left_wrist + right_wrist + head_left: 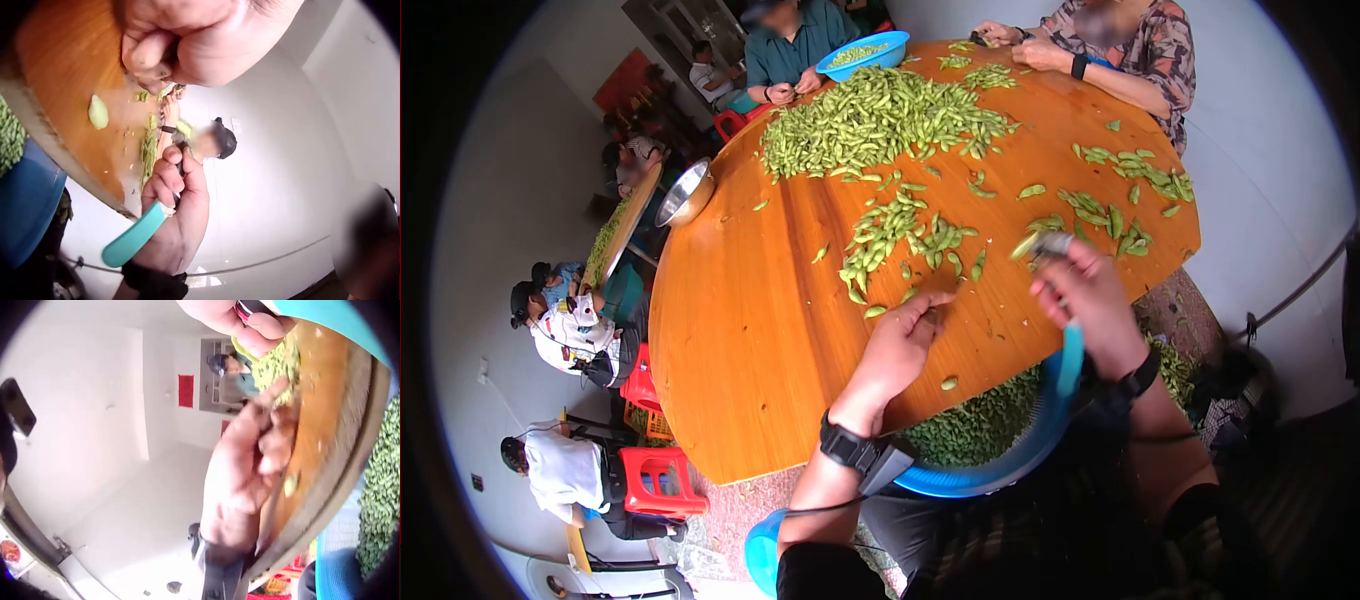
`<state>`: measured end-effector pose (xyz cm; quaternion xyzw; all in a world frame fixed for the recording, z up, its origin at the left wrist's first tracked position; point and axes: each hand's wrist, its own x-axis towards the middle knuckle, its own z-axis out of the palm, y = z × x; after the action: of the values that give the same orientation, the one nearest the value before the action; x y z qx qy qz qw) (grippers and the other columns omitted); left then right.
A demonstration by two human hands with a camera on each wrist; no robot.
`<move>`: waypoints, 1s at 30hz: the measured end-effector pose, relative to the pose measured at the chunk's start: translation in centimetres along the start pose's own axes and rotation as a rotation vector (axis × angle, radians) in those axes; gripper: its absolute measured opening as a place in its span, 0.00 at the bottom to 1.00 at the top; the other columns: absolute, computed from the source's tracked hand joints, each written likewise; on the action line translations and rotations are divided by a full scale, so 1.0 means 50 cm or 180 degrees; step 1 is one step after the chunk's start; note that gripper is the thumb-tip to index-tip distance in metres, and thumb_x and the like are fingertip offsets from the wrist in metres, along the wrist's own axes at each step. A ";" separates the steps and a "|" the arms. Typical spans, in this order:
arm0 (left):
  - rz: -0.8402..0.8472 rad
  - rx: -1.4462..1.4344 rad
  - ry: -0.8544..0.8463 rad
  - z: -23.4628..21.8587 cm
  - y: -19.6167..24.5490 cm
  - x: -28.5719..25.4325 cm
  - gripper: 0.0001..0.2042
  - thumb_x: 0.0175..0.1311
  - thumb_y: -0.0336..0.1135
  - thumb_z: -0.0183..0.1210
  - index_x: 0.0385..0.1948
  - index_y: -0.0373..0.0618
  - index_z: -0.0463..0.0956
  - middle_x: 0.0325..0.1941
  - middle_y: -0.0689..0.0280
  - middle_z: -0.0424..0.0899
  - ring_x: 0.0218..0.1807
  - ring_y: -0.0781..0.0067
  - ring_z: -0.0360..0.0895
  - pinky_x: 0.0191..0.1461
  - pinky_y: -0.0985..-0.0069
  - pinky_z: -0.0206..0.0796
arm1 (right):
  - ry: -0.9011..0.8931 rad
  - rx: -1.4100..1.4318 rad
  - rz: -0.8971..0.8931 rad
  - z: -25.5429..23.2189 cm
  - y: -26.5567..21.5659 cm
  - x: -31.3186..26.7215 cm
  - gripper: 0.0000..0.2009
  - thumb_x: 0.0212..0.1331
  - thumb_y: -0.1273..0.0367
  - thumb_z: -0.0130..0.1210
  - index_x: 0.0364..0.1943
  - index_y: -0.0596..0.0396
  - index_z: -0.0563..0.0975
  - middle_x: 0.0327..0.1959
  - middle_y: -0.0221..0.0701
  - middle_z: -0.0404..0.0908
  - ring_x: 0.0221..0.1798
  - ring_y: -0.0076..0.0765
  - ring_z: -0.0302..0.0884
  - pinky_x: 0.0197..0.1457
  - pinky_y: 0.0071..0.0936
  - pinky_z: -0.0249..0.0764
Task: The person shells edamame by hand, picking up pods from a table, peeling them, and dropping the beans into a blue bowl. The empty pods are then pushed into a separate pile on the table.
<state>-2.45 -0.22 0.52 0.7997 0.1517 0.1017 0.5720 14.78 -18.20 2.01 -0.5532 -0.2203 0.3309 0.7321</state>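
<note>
My left hand [903, 345] is over the table just below a small heap of soybean pods [885, 235], its index finger extended and nothing visible in its grasp. My right hand [1090, 300] grips a small tool with a teal handle [1070, 358]; the handle [139, 236] sticks out below the fingers in the left wrist view. A yellow-green pod [1025, 246] shows at the fingertips of that hand, beside the tool's metallic end. One loose pod [949, 383] lies close to the table edge, also visible as a pale green pod [98, 112] in the left wrist view.
A large pod pile [870, 120] covers the far side of the wooden table [740, 400]. Below the near edge stands a blue tub [990, 480] of green beans. A blue basin [880, 60] and a metal bowl [687, 192] sit farther off. Two people sit across.
</note>
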 end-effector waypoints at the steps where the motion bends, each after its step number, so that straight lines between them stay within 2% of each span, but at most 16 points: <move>1: 0.0480 0.0921 0.0256 0.000 -0.005 -0.011 0.15 0.69 0.26 0.45 0.56 0.38 0.69 0.33 0.69 0.75 0.29 0.81 0.69 0.32 0.82 0.64 | 0.0120 -0.0230 -0.0040 -0.041 0.004 0.029 0.11 0.64 0.72 0.46 0.48 0.56 0.74 0.23 0.26 0.76 0.16 0.15 0.65 0.17 0.14 0.60; 2: 0.0897 0.1389 0.0493 0.011 0.018 -0.034 0.13 0.68 0.27 0.47 0.52 0.35 0.70 0.34 0.59 0.77 0.32 0.67 0.76 0.37 0.70 0.70 | 0.0337 -0.0323 -0.0026 -0.069 -0.004 0.044 0.10 0.64 0.72 0.46 0.47 0.56 0.75 0.22 0.25 0.76 0.15 0.15 0.65 0.16 0.14 0.59; 3: 0.0880 0.1394 0.0493 0.027 0.030 -0.058 0.13 0.68 0.27 0.47 0.52 0.35 0.70 0.34 0.59 0.77 0.32 0.67 0.76 0.37 0.70 0.70 | 0.0364 -0.0470 -0.0073 -0.109 0.008 0.065 0.09 0.64 0.73 0.46 0.45 0.59 0.75 0.23 0.27 0.76 0.14 0.16 0.64 0.15 0.15 0.58; 6: 0.0537 0.2800 0.0515 0.088 0.054 -0.111 0.08 0.64 0.32 0.55 0.38 0.39 0.69 0.34 0.52 0.74 0.36 0.46 0.76 0.35 0.59 0.71 | 0.0247 -0.0198 -0.0071 -0.133 0.003 0.069 0.06 0.64 0.73 0.46 0.38 0.61 0.73 0.23 0.29 0.76 0.14 0.17 0.65 0.14 0.17 0.57; 11: 0.0645 0.3283 0.0812 0.137 0.033 -0.158 0.07 0.60 0.29 0.57 0.35 0.40 0.69 0.32 0.55 0.73 0.33 0.50 0.75 0.32 0.60 0.70 | 0.0233 -0.0546 -0.0139 -0.127 0.013 0.062 0.06 0.64 0.73 0.45 0.37 0.61 0.72 0.23 0.30 0.75 0.12 0.18 0.63 0.13 0.17 0.55; 13: 0.1300 0.2970 0.0814 0.154 0.035 -0.164 0.07 0.56 0.27 0.59 0.33 0.39 0.71 0.30 0.57 0.72 0.34 0.54 0.74 0.35 0.63 0.70 | 0.0219 -0.0523 -0.0117 -0.120 0.005 0.058 0.05 0.64 0.73 0.45 0.33 0.60 0.71 0.22 0.30 0.75 0.12 0.18 0.63 0.13 0.17 0.55; 15: 0.1227 0.3217 0.0786 0.157 0.059 -0.167 0.07 0.52 0.25 0.61 0.32 0.39 0.74 0.32 0.59 0.74 0.36 0.56 0.74 0.39 0.65 0.70 | 0.0209 -0.0511 -0.0108 -0.115 0.000 0.054 0.06 0.64 0.74 0.46 0.29 0.59 0.70 0.21 0.30 0.75 0.12 0.17 0.64 0.13 0.17 0.56; 17: 0.1675 0.2928 0.0915 0.128 0.091 -0.157 0.08 0.50 0.23 0.61 0.33 0.41 0.77 0.35 0.59 0.76 0.38 0.57 0.75 0.41 0.65 0.70 | 0.0223 -0.0803 -0.0040 -0.115 -0.002 0.052 0.06 0.64 0.74 0.45 0.29 0.59 0.70 0.20 0.28 0.74 0.12 0.16 0.64 0.12 0.17 0.56; 20: 0.0839 0.3128 0.1650 0.047 0.094 -0.109 0.11 0.49 0.22 0.57 0.36 0.39 0.77 0.39 0.54 0.75 0.43 0.50 0.74 0.46 0.62 0.69 | 0.0154 -0.0815 -0.0059 -0.122 0.006 0.055 0.06 0.64 0.74 0.45 0.30 0.59 0.70 0.20 0.28 0.75 0.13 0.16 0.64 0.12 0.17 0.57; 21: 0.0772 0.3360 0.1795 0.016 0.074 -0.079 0.13 0.50 0.22 0.56 0.40 0.38 0.76 0.40 0.55 0.74 0.42 0.49 0.71 0.43 0.60 0.70 | 0.0134 -0.0841 -0.0070 -0.122 0.005 0.054 0.05 0.64 0.74 0.44 0.31 0.59 0.71 0.21 0.28 0.75 0.13 0.16 0.65 0.13 0.17 0.57; 22: 0.0588 0.3254 0.1842 -0.011 0.055 -0.056 0.08 0.53 0.23 0.57 0.36 0.38 0.77 0.39 0.51 0.75 0.43 0.46 0.74 0.46 0.60 0.69 | 0.0124 -0.0842 -0.0096 -0.122 0.003 0.055 0.05 0.64 0.74 0.44 0.31 0.59 0.71 0.21 0.28 0.75 0.13 0.16 0.65 0.13 0.17 0.57; 23: 0.0603 0.3260 0.1859 -0.030 0.033 -0.044 0.08 0.53 0.23 0.57 0.36 0.38 0.77 0.39 0.51 0.75 0.43 0.46 0.74 0.46 0.60 0.69 | 0.0093 -0.0805 -0.0050 -0.122 0.001 0.054 0.05 0.64 0.74 0.44 0.34 0.59 0.72 0.21 0.28 0.75 0.13 0.16 0.65 0.13 0.16 0.58; 25: 0.0184 0.2840 0.1606 -0.060 -0.001 -0.020 0.06 0.56 0.24 0.57 0.35 0.37 0.76 0.37 0.49 0.77 0.41 0.43 0.76 0.44 0.59 0.70 | 0.0071 -0.0764 -0.0045 -0.119 -0.003 0.049 0.05 0.64 0.74 0.44 0.37 0.59 0.73 0.22 0.28 0.76 0.14 0.16 0.66 0.14 0.15 0.59; 27: 0.0433 0.2965 0.1569 -0.057 -0.010 -0.022 0.06 0.59 0.26 0.57 0.36 0.36 0.75 0.34 0.48 0.78 0.37 0.41 0.76 0.40 0.58 0.70 | -0.0143 -0.0938 0.0000 -0.108 -0.006 0.028 0.08 0.65 0.74 0.44 0.44 0.57 0.74 0.23 0.28 0.76 0.15 0.16 0.69 0.15 0.14 0.63; 29: 0.0210 0.2970 0.1441 -0.036 0.000 -0.025 0.03 0.60 0.26 0.54 0.34 0.38 0.73 0.37 0.44 0.78 0.36 0.39 0.76 0.36 0.53 0.71 | -0.0562 -0.1057 0.0219 -0.074 -0.021 -0.007 0.10 0.66 0.72 0.45 0.49 0.56 0.74 0.26 0.29 0.78 0.18 0.16 0.73 0.17 0.13 0.66; 30: 0.0517 0.2746 0.1430 -0.019 -0.002 -0.023 0.04 0.65 0.27 0.52 0.37 0.38 0.73 0.33 0.47 0.78 0.31 0.45 0.78 0.33 0.60 0.72 | -0.0829 -0.0874 0.0357 -0.055 -0.011 -0.014 0.11 0.66 0.72 0.45 0.50 0.56 0.74 0.27 0.28 0.79 0.18 0.16 0.73 0.18 0.13 0.67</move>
<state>-3.85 0.22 0.73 0.9312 0.2367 0.2438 0.1322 16.33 -20.64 1.78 -0.6117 -0.3251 0.4068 0.5955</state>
